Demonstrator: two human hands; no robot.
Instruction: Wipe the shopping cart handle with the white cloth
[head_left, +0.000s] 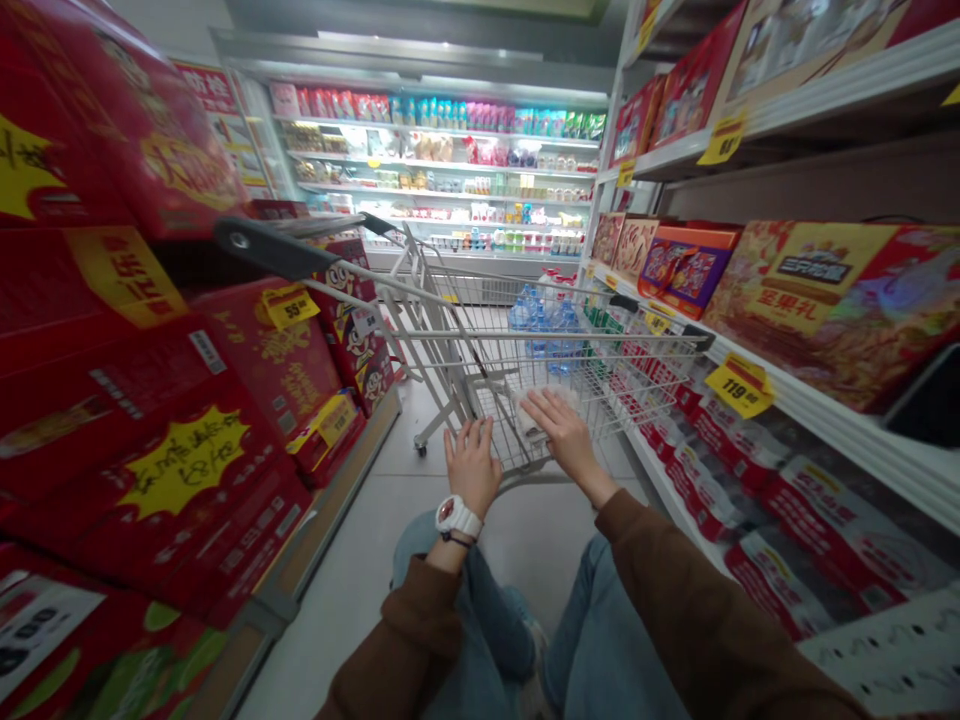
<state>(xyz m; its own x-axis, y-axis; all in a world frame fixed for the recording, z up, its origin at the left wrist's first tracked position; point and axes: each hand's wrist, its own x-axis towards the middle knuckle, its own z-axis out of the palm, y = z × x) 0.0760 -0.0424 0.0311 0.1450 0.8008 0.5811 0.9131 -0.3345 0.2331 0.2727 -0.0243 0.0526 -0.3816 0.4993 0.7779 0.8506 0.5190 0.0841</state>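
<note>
A metal wire shopping cart (525,340) stands directly ahead, with its dark handle end (274,250) at the upper left. My right hand (566,435) presses a white cloth (562,398) against the wires low on the cart's near side. The fingers lie over the cloth and cover part of it. To its left, my left hand (474,462) is at the cart's lower wire edge, back of the hand up and fingers somewhat spread. Whether its fingertips touch the wires is unclear. On the left wrist is a white watch (459,518).
Stacked red gift boxes (150,440) line the left side. Shelves on the right carry a nut gift box (832,300) and packs of red-and-white bottles (840,520). Blue-tinted water bottles (544,320) stand beyond the cart, before a lit refrigerated display (450,170). A cart wheel (421,446) touches the floor.
</note>
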